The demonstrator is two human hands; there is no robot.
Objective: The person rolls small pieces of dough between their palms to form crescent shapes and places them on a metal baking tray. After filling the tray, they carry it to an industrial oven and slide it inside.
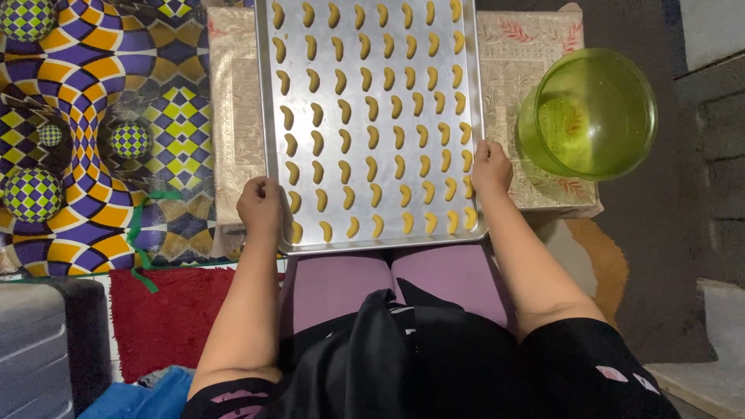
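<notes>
My left hand (261, 203) is curled over the left edge of the metal tray (267, 93), fingers closed on its rim, and my right hand (490, 165) grips the right edge the same way. The tray lies on a low table (233, 101) with a gold patterned cover, just above my knees, filled with rows of yellow crescent cookies (372, 140). A green plastic bowl (594, 112) stands at the table's right end, clear of the tray. A purple and orange patterned cloth (93, 124) lies to the left.
</notes>
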